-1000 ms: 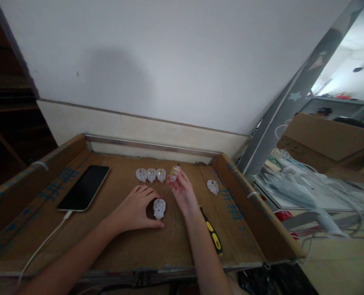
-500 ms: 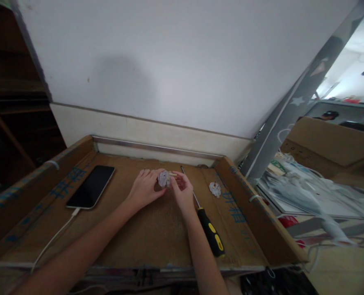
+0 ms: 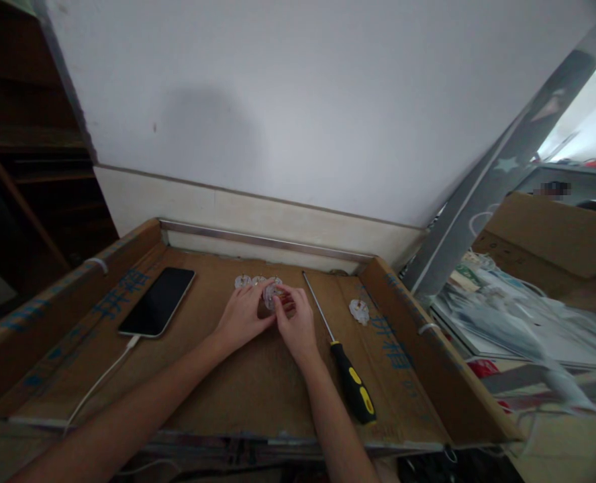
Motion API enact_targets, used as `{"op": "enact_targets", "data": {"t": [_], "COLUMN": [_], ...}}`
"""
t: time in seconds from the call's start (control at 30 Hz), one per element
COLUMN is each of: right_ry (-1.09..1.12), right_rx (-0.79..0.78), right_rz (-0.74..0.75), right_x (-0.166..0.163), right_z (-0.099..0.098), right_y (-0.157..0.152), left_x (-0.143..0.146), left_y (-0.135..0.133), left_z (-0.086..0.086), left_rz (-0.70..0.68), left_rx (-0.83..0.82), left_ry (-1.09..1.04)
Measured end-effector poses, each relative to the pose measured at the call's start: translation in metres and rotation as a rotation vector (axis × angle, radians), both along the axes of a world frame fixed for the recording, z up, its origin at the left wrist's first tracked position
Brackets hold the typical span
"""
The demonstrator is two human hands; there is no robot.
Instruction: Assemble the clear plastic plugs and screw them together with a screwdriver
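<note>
Between my two hands is a small clear plastic disc-like part (image 3: 270,296), its exact kind too small to tell. My left hand (image 3: 242,314) pinches it from the left with thumb and fingers. From the right, the fingertips of my right hand (image 3: 292,317) close on the same part. Just behind my left hand lie similar clear parts (image 3: 242,281) in a row, each with a small brass-coloured bit, partly covered by the fingers. Another clear scalloped part (image 3: 359,312) lies by itself to the right. A black and yellow screwdriver (image 3: 353,382) rests beside my right forearm.
A cardboard tray (image 3: 217,396) with raised sides (image 3: 433,362) forms the work surface. On its left lies a phone (image 3: 158,302) with a white cable (image 3: 99,386). A white wall (image 3: 288,121) stands behind. Plastic bags (image 3: 509,329) and a cardboard box (image 3: 570,235) are at right.
The view has shifted slightly. The clear part has turned in my fingers, its brass-coloured piece no longer sticking out to the right. The row of similar parts behind my left hand now shows.
</note>
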State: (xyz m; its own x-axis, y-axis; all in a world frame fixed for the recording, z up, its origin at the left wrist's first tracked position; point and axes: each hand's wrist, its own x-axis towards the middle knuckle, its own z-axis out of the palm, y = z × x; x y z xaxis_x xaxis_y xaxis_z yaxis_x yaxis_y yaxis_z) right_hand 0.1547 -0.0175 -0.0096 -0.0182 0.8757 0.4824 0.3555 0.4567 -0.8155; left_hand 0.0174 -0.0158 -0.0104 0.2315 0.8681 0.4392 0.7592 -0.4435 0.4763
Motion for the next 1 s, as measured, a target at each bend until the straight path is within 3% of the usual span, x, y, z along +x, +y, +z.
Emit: {"op": "enact_targets", "data": {"t": [0.37,0.8,1.0], "right_ry": [-0.104,-0.153,-0.147], "right_rx": [0.054,0.131,0.114], "right_rz": [-0.02,-0.092,-0.039], "right_x": [-0.0018,-0.005,-0.006], "right_z": [-0.001,0.0041,0.0049], "right_y": [-0.0035,-0.0095,-0.0095], "left_x": [-0.0007,0.0008,-0.0027], "left_y": [0.0022,-0.0022,-0.0017], "left_z": [-0.004,0.0041,0.0023], "left_rz": [-0.023,-0.034,-0.057], "left_rx": [0.003,0.061,0.046], "left_ry": [-0.099,-0.175,-0.191]}}
